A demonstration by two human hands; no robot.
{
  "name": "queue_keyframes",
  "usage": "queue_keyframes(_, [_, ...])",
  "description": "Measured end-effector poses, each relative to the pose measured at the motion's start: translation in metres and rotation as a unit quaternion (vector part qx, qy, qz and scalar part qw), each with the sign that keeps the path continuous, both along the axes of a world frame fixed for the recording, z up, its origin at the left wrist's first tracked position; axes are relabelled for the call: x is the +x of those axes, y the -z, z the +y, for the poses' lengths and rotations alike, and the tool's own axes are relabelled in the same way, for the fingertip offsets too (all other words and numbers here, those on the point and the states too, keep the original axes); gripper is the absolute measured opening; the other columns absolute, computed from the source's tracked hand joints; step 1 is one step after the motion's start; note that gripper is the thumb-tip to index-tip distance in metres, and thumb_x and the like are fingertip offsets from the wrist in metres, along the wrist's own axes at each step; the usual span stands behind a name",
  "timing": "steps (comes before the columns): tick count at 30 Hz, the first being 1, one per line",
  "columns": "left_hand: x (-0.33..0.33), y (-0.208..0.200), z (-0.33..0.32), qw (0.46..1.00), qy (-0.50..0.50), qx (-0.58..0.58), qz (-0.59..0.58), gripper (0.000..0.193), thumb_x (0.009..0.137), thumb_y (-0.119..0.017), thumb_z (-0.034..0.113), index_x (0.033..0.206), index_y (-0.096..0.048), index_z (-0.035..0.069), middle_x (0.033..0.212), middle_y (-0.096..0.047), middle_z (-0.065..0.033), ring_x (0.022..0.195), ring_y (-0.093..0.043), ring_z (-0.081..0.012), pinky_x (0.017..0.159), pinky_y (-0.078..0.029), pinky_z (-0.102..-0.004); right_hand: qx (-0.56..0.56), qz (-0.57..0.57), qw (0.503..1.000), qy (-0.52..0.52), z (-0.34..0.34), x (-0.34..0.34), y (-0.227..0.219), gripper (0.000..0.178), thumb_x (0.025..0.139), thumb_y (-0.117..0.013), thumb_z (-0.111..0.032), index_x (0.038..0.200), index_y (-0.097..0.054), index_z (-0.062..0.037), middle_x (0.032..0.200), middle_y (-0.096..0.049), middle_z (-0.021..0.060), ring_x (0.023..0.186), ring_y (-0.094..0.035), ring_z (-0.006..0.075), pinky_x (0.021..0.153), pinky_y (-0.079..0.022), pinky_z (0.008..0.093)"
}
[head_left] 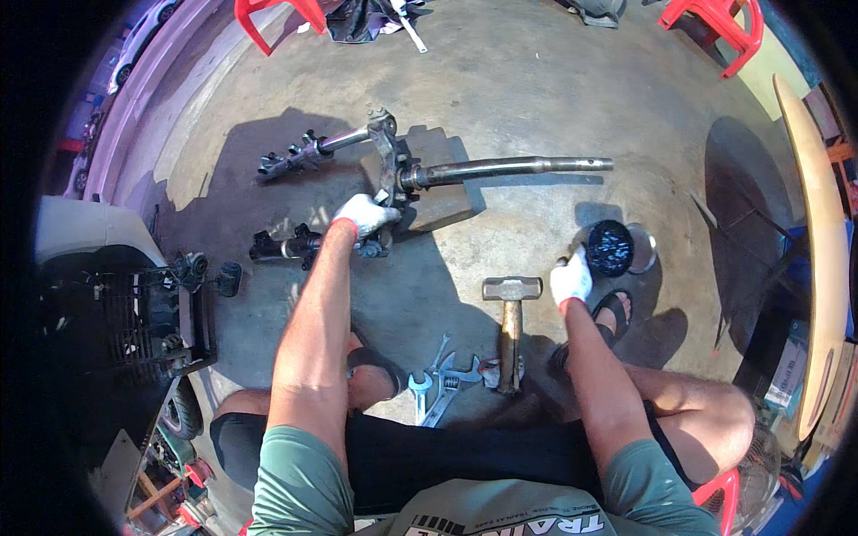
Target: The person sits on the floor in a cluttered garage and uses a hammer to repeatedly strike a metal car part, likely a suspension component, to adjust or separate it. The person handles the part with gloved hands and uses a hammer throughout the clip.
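My left hand point(365, 214), in a white glove, grips the lower part of a metal fork assembly point(393, 170) lying on the concrete floor, with its long steel tube point(518, 166) pointing right. My right hand point(570, 278), also gloved, reaches to the edge of an open round tin of dark grease point(610, 247); whether its fingers hold anything is unclear. The tin's lid point(645, 250) lies just right of it. Two dark fork legs point(290, 161) point(284, 246) extend to the left of the assembly.
A short sledgehammer point(510, 326) stands on the floor between my knees, beside several wrenches point(438, 384). Red plastic chairs point(722, 22) stand at the back. A dark motorcycle part with a grille point(143, 322) sits at left, a wooden board point(818, 241) at right.
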State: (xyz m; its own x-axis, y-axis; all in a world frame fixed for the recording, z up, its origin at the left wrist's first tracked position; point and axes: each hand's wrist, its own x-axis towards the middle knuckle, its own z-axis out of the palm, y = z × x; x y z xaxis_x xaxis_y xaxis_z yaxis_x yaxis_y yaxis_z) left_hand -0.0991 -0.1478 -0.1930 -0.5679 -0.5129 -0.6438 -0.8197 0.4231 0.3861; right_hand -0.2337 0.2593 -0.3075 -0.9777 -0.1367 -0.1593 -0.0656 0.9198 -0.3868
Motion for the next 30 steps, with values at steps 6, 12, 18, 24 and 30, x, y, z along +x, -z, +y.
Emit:
queue_keyframes(6, [-0.004, -0.009, 0.016, 0.999, 0.014, -0.038, -0.018, 0.058, 0.075, -0.075, 0.049, 0.102, -0.075, -0.002, 0.093, -0.075, -0.0182, 0.084, -0.072, -0.0289, 0.081, -0.054, -0.038, -0.002, 0.019, 1.0, 0.015, 0.005, -0.024, 0.014, 0.05, 0.091, -0.053, -0.019, 0.138, -0.051, -0.002, 0.129, -0.062, 0.0252, 0.117, -0.062, 0.0378, 0.1, -0.048, 0.043])
queue_keyframes(12, [-0.009, -0.013, 0.036, 0.998, 0.01, -0.069, -0.009, 0.062, 0.076, -0.072, 0.056, 0.098, -0.076, -0.002, 0.089, -0.075, -0.0192, 0.083, -0.073, -0.0292, 0.08, -0.054, -0.0379, -0.176, 0.012, 0.98, -0.097, -0.057, -0.014, -0.004, 0.045, 0.086, -0.06, -0.012, 0.131, -0.058, -0.0061, 0.126, -0.065, 0.019, 0.119, -0.059, 0.0369, 0.103, -0.045, 0.0418])
queue_keyframes(18, [-0.001, -0.018, 0.057, 0.999, 0.002, -0.038, 0.006, 0.065, 0.08, -0.066, 0.059, 0.104, -0.074, -0.001, 0.099, -0.074, -0.0219, 0.094, -0.072, -0.0339, 0.087, -0.053, -0.0401, -0.185, -0.135, 0.96, -0.161, -0.14, -0.007, -0.051, 0.056, 0.089, -0.064, -0.017, 0.141, -0.05, -0.0054, 0.132, -0.061, 0.022, 0.123, -0.058, 0.0372, 0.105, -0.045, 0.0413])
queue_keyframes(24, [-0.016, -0.018, 0.08, 0.999, -0.005, -0.031, 0.035, 0.061, 0.081, -0.061, 0.058, 0.106, -0.075, 0.004, 0.109, -0.072, -0.0224, 0.105, -0.069, -0.0364, 0.09, -0.054, -0.0428, -0.34, -0.118, 0.922, -0.146, -0.166, -0.049, -0.003, 0.057, 0.088, -0.065, -0.006, 0.142, -0.048, 0.0029, 0.133, -0.061, 0.0203, 0.123, -0.058, 0.0272, 0.106, -0.044, 0.0353])
queue_keyframes(30, [-0.031, -0.018, 0.105, 0.992, -0.072, -0.032, 0.098, 0.062, 0.08, -0.062, 0.058, 0.1, -0.076, 0.001, 0.1, -0.073, -0.024, 0.097, -0.071, -0.0375, 0.085, -0.055, -0.0425, -0.44, -0.155, 0.877, -0.115, -0.153, -0.086, 0.035, 0.063, 0.09, -0.062, -0.001, 0.149, -0.04, 0.0031, 0.143, -0.053, 0.0176, 0.131, -0.051, 0.0271, 0.112, -0.039, 0.0347])
